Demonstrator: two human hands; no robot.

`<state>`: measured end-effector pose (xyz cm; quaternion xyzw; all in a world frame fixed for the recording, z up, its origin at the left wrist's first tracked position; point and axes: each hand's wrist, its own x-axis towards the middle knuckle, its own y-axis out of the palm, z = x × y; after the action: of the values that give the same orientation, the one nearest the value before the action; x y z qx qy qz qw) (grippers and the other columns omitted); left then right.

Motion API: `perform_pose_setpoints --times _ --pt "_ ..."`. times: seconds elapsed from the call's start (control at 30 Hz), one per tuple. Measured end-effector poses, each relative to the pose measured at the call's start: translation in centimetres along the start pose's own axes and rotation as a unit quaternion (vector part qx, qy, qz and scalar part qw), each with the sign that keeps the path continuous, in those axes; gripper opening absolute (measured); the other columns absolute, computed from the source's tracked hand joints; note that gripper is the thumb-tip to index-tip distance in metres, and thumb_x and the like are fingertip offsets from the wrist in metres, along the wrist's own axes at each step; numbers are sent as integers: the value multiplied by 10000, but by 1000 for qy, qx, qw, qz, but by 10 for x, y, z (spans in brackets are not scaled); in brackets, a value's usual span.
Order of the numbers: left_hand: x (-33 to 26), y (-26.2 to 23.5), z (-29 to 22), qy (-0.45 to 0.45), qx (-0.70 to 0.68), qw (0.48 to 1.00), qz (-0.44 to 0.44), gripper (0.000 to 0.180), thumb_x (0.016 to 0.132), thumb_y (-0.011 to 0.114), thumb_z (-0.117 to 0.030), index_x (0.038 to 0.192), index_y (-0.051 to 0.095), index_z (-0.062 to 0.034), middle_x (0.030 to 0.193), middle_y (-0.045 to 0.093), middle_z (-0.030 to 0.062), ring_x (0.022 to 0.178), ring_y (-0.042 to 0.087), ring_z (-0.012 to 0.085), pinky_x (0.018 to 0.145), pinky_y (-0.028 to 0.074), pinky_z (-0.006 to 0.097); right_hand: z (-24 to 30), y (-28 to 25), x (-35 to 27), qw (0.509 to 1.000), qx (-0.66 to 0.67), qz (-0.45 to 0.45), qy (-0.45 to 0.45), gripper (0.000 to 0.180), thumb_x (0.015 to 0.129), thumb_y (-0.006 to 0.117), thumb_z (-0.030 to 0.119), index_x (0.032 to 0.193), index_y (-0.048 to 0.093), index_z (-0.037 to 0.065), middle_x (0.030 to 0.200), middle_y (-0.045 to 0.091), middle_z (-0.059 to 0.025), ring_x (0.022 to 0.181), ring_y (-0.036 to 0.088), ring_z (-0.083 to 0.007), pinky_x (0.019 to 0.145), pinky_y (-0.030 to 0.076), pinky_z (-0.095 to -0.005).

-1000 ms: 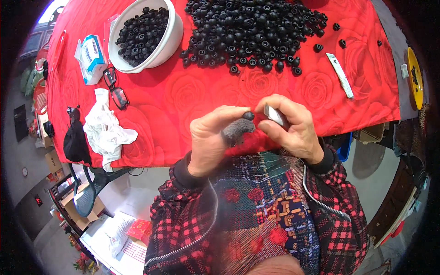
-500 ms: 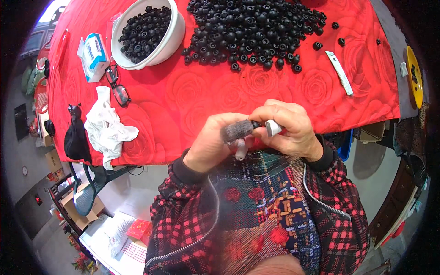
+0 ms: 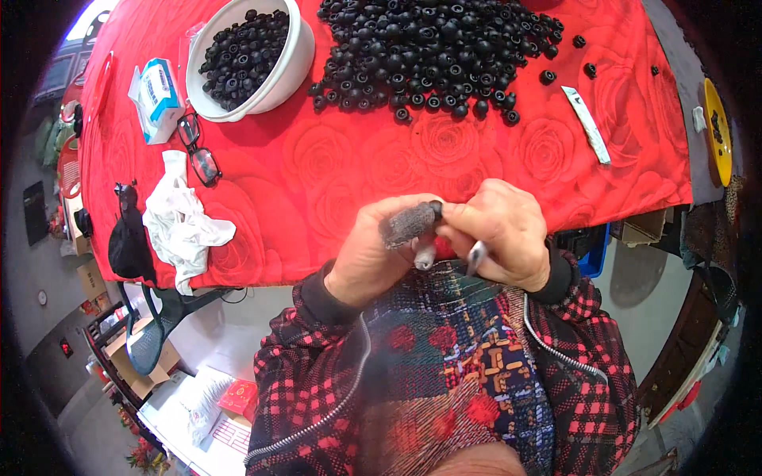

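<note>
My left hand [image 3: 367, 252] is closed in front of my chest, its thumb seemingly under a dark grey, fuzzy wrap [image 3: 409, 225]. A whitish covering [image 3: 424, 256] shows on a fingertip below. At the thumb's tip I pinch a small round black piece [image 3: 436, 209], like those heaped on the table. My right hand [image 3: 508, 234] meets it there, thumb and forefinger against the piece. Curled in its lower fingers is a small silvery tool [image 3: 476, 255], perhaps a short blade; most of it is hidden by the fingers.
On the red cloth [image 3: 333, 159] lie a large heap of black round pieces [image 3: 429, 55], a white bowl [image 3: 298, 67] of similar pieces, a tissue pack [image 3: 159, 99], eyeglasses [image 3: 204, 164], a white cloth [image 3: 182, 226] and a narrow white packet [image 3: 586, 125]. A yellow plate [image 3: 718, 151] stands far right.
My right hand has turned, and the silvery tool has swung down and away from the black piece. The thumb and forefinger now touch the piece. My left hand has barely shifted.
</note>
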<state>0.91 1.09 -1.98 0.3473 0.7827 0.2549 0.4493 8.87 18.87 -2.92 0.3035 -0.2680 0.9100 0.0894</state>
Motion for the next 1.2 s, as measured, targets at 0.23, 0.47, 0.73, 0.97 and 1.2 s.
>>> perform_pose_setpoints --times 0.23,0.47,0.73,0.97,1.2 --pt "-4 3 -4 85 79 993 29 245 914 551 -101 1131 597 4 948 650 79 762 605 111 595 490 236 4 -4 5 976 106 22 191 235 861 555 80 1072 534 -20 824 549 -154 719 568 -316 617 449 -388" --pt "-1 -6 1 103 46 993 43 273 914 558 -109 1164 587 -2 989 660 111 827 621 139 668 504 258 3 -4 8 976 84 43 194 189 877 534 72 1052 559 5 782 542 -136 685 572 -311 594 449 -386" --pt "1 -10 1 89 9 994 61 290 912 562 -116 1177 575 0 1020 652 125 900 636 184 709 513 277 -3 -2 5 978 64 55 193 194 871 547 87 1046 562 6 781 542 -140 693 576 -323 592 453 -391" --pt "1 -9 1 83 -14 995 57 295 909 572 -122 1167 578 20 1011 650 114 913 633 182 751 503 279 -7 1 4 978 76 52 188 192 866 558 90 1037 565 4 795 551 -145 695 579 -324 593 455 -391" --pt "1 -6 -2 77 13 997 14 280 920 568 -138 1146 591 26 953 642 94 839 616 149 693 494 268 -9 1 4 975 76 61 198 198 848 585 84 1026 565 -1 799 553 -149 697 574 -331 589 455 -393"
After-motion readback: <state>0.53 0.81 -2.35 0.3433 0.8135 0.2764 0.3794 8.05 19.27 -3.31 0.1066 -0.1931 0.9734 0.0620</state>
